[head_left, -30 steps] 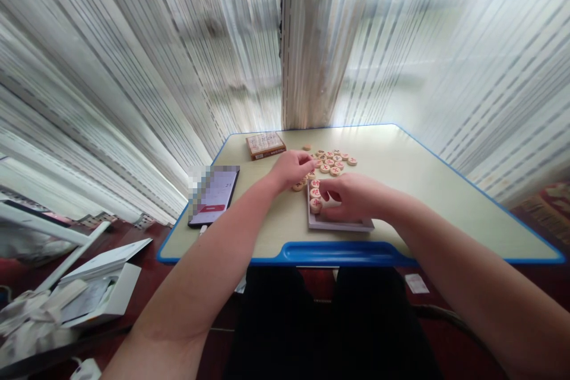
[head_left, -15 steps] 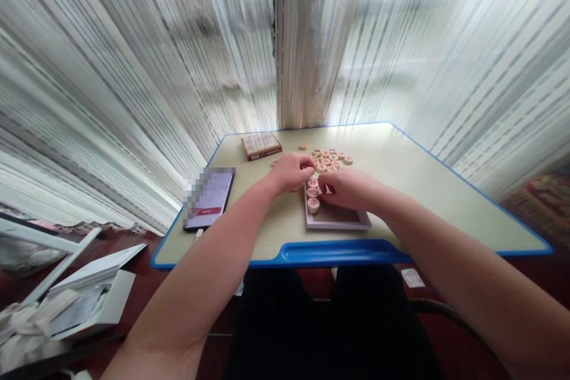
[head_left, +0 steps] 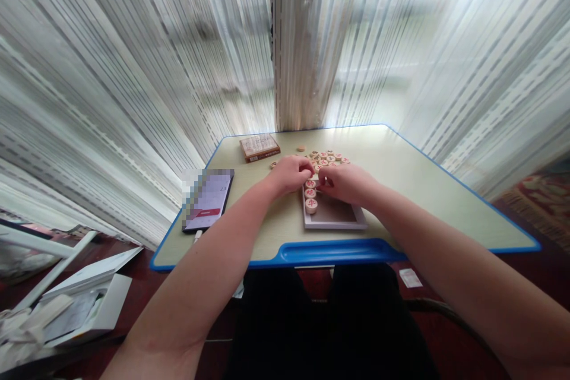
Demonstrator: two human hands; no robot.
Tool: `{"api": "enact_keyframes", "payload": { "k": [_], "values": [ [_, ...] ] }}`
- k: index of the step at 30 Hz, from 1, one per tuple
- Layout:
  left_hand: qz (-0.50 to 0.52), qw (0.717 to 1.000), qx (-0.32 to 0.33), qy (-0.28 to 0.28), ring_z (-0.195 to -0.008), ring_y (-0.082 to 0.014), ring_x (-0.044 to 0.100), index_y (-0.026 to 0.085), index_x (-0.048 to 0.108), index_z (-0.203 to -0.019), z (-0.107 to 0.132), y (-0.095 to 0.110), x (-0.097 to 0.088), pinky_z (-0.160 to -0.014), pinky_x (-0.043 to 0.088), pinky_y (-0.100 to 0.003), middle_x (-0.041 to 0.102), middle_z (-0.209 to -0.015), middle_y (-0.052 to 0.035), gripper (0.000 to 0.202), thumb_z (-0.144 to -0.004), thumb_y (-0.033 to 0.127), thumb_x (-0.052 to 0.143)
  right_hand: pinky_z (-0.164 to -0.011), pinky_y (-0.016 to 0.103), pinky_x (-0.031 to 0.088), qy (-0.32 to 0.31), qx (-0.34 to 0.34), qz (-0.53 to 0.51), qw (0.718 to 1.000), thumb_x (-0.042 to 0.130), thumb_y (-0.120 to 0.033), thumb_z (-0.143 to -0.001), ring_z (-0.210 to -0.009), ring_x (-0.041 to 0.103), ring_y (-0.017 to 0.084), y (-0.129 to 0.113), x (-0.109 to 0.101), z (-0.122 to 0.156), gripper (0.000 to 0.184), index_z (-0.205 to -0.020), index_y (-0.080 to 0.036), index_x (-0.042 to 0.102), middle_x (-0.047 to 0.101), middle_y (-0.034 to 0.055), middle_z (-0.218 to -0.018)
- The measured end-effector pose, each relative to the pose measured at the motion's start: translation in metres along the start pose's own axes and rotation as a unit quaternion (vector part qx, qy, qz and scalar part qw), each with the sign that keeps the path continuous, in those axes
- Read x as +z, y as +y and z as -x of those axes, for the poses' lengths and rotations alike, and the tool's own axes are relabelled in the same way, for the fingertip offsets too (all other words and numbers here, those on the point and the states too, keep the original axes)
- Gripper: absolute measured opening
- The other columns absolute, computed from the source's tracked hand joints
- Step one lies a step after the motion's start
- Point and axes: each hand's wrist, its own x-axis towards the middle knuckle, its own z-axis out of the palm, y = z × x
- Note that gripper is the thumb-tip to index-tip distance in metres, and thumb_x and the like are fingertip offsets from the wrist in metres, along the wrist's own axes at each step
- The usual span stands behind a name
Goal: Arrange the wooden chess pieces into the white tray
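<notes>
A shallow white-rimmed box (head_left: 336, 226) lies on the table in front of me. Along its left wall runs a column of round Chinese chess pieces (head_left: 311, 206) with red characters. My left hand (head_left: 293, 172) is at the box's far left corner, fingers curled together; what they hold, if anything, is hidden. My right hand (head_left: 345, 183) hovers over the far part of the box, closed, thumb and fingertips near the column; its fingertips are too small to make out. Behind both hands lies a loose cluster of chess pieces (head_left: 324, 162), partly covered by them.
A brown printed box lid (head_left: 259, 147) sits at the back left. Beside it on the left edge is a tablet (head_left: 208, 199) with a cable. A lone piece (head_left: 301, 148) lies at the back. The blue tray groove (head_left: 338, 251) lines the table's near edge. An opened white box (head_left: 98, 314) stands lower left.
My right hand has lifted slightly away from the column of pieces, toward the far side. The left hand stays nearly in place. The view has shifted a little.
</notes>
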Motion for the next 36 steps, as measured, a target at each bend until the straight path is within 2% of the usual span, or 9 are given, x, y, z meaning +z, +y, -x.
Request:
{"api": "enact_keyframes", "payload": {
  "k": [10, 17, 20, 24, 29, 34, 36],
  "values": [
    [-0.007, 1.000, 0.004, -0.008, -0.073, -0.0154, 0.060, 0.017, 0.071, -0.074, 0.000, 0.000, 0.001, -0.072, 0.046, -0.024, 0.069, -0.075, -0.0013, 0.024, -0.068, 0.015, 0.048, -0.053, 0.025, 0.028, 0.010, -0.010, -0.003, 1.000, 0.050, -0.040, -0.081, -0.068, 0.057, 0.018, -0.002, 0.003, -0.001, 0.023, -0.088, -0.023, 0.064, 0.067, 0.0046, -0.080],
    [0.004, 1.000, 0.009, -0.003, -0.073, -0.0151, 0.060, 0.017, 0.070, -0.072, 0.000, 0.000, -0.001, -0.071, 0.045, -0.024, 0.069, -0.075, -0.0015, 0.024, -0.068, 0.014, 0.047, -0.053, 0.025, 0.028, 0.037, -0.002, -0.040, 0.998, 0.053, -0.035, -0.077, -0.064, 0.052, 0.016, 0.003, 0.000, -0.001, 0.017, -0.079, -0.021, 0.062, 0.063, 0.0032, -0.072],
    [0.033, 0.999, 0.007, 0.010, -0.068, -0.0142, 0.059, 0.015, 0.070, -0.072, 0.001, 0.002, -0.002, -0.067, 0.045, -0.024, 0.068, -0.071, -0.0015, 0.022, -0.068, 0.014, 0.048, -0.058, 0.025, 0.033, 0.094, -0.023, -0.133, 0.986, 0.052, -0.025, -0.072, -0.063, 0.049, 0.014, 0.005, -0.005, 0.000, 0.013, -0.081, -0.019, 0.058, 0.058, 0.0020, -0.071],
    [0.129, 0.991, -0.026, 0.035, -0.060, -0.0118, 0.056, 0.013, 0.068, -0.069, 0.001, 0.006, -0.003, -0.060, 0.044, -0.023, 0.067, -0.067, -0.0024, 0.019, -0.068, 0.017, 0.049, -0.058, 0.024, 0.035, 0.157, -0.019, -0.252, 0.955, 0.045, -0.015, -0.066, -0.062, 0.045, 0.013, 0.006, -0.006, 0.001, 0.026, -0.091, -0.016, 0.050, 0.052, 0.0010, -0.073],
    [0.272, 0.960, -0.067, 0.017, -0.050, -0.0083, 0.053, 0.011, 0.065, -0.068, 0.001, 0.008, -0.005, -0.051, 0.045, -0.021, 0.066, -0.065, -0.0043, 0.016, -0.069, 0.022, 0.053, -0.058, 0.024, 0.038, 0.145, 0.001, -0.285, 0.947, 0.046, -0.016, -0.070, -0.060, 0.045, 0.013, 0.008, -0.001, -0.002, 0.020, -0.089, -0.017, 0.049, 0.050, -0.0008, -0.068],
    [0.272, 0.960, -0.062, 0.025, -0.050, -0.0079, 0.052, 0.011, 0.066, -0.069, 0.001, 0.005, -0.005, -0.052, 0.045, -0.020, 0.065, -0.062, -0.0033, 0.015, -0.067, 0.022, 0.056, -0.065, 0.026, 0.044, 0.136, -0.001, -0.295, 0.946, 0.056, -0.024, -0.074, -0.065, 0.053, 0.013, 0.011, 0.001, -0.006, 0.023, -0.096, -0.017, 0.055, 0.061, 0.0013, -0.075],
    [0.256, 0.964, -0.068, 0.030, -0.050, -0.0079, 0.052, 0.011, 0.066, -0.068, 0.000, 0.003, -0.004, -0.051, 0.044, -0.020, 0.065, -0.061, -0.0032, 0.015, -0.067, 0.021, 0.055, -0.064, 0.027, 0.045, 0.146, 0.003, -0.297, 0.944, 0.061, -0.026, -0.072, -0.063, 0.053, 0.013, 0.012, 0.001, -0.006, 0.022, -0.092, -0.017, 0.059, 0.061, 0.0006, -0.071]
  ]
}}
